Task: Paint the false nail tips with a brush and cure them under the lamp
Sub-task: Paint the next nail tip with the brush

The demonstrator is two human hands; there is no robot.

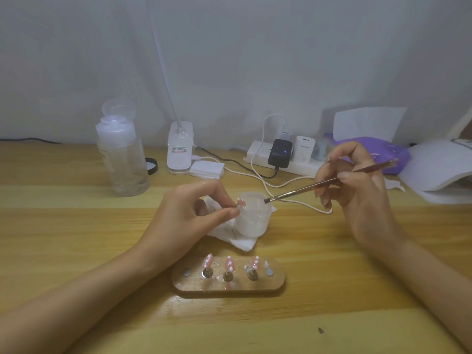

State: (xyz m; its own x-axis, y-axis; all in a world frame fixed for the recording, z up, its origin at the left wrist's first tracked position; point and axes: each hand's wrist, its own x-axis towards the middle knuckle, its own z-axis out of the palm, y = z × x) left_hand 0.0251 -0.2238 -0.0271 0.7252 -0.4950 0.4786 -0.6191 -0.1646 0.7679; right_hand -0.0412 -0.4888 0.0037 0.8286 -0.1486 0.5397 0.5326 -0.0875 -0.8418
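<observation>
Left hand (189, 213): thumb and forefinger pinched together on a thin metal peg carrying a pink nail tip (241, 202) with white marks. The tip sits just left of the jar's mouth. The other fingers are loosely curled beneath.

Right hand (357, 190): fingers (344, 176) clamped on the brush (319, 185) in a pen grip, handle slanting up to the right. The bristle end is at the right rim of the jar (251, 221); cannot tell if it touches. Brush end and held tip are apart, with the jar mouth between them.

Jar: frosted white, open, standing on a crumpled tissue (237, 240) on the wooden tabletop (76, 238).

In front of the jar, nearer the person: wooden holder (194, 286) with three more pink tips (229, 264) upright on pegs and a bare metal disc at each end.

Far side, left to right: clear bottle (122, 159) with its flip cap open, clip light base (180, 152), stack of white pads (207, 169), power strip (258, 154) with plugs, purple packet (383, 154), white curing lamp (439, 169) at the right edge.
</observation>
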